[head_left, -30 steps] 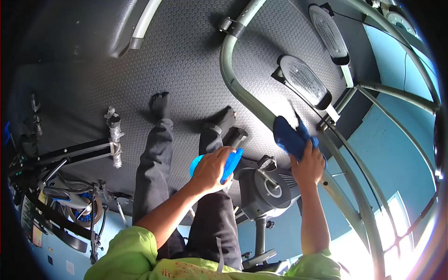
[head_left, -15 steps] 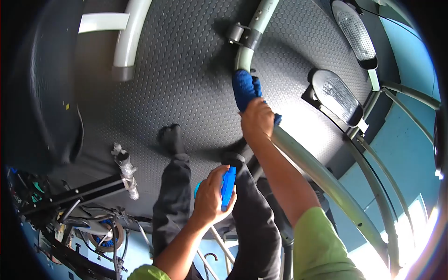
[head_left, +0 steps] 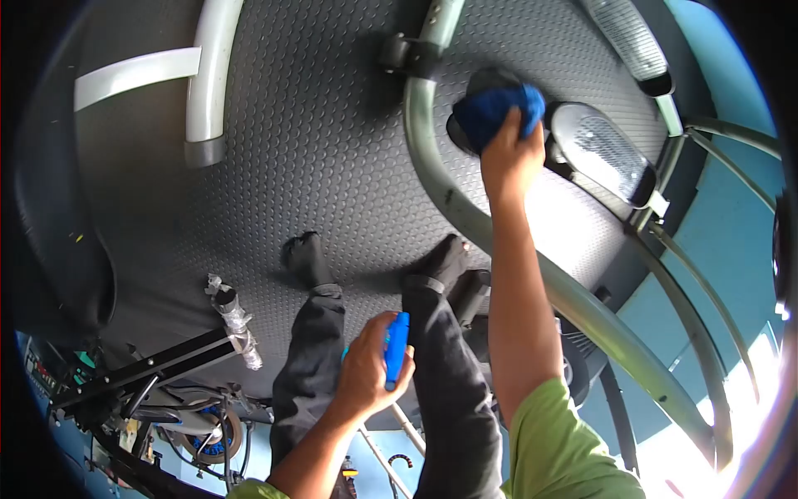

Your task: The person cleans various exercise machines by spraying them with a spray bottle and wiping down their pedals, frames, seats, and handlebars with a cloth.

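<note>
My right hand (head_left: 514, 154) is closed on a bunched blue cloth (head_left: 490, 116). The cloth lies against a black rounded part (head_left: 492, 81) beside a foot pedal (head_left: 600, 154); most of that part is covered. To the left of the cloth curves a greenish-grey metal tube (head_left: 453, 200) with a dark clamp (head_left: 411, 56) on it. Low in front of my legs, my left hand (head_left: 370, 362) grips what looks like a spray bottle (head_left: 397, 349), its blue top showing. A sliver of teal peeks out behind the fingers, and the rest of the bottle is hidden.
A second pedal (head_left: 628, 41) stands farther back. At the left are a white tube frame (head_left: 208, 83) and a black padded piece (head_left: 58, 200). A plastic-wrapped bar end (head_left: 237, 320) juts in beside my feet on the textured black mat (head_left: 307, 150).
My right hand with the cloth has left the curved tube and moved right and farther away, to the black part by the pedal. My left hand still holds the bottle, slightly lower.
</note>
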Action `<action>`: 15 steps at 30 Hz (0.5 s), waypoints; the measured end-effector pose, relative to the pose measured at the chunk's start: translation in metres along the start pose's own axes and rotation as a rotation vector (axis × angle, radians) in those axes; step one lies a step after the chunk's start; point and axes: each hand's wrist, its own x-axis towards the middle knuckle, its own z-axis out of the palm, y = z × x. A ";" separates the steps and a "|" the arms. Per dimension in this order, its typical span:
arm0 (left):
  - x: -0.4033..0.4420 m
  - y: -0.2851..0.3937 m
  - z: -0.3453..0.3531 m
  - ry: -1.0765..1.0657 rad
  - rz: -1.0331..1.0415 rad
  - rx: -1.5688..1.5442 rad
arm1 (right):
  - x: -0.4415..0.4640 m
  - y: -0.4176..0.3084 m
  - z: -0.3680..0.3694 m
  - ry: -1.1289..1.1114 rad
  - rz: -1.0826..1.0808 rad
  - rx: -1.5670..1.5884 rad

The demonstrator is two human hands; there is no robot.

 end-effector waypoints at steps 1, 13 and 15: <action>-0.001 0.001 0.001 0.016 -0.007 0.008 | -0.014 -0.011 -0.032 -0.057 -0.065 0.047; -0.126 0.108 -0.116 -0.405 0.315 -0.031 | -0.205 -0.154 -0.298 -1.103 0.604 0.665; -0.148 0.154 -0.147 -0.456 0.549 0.111 | -0.216 -0.188 -0.332 -1.171 0.705 0.921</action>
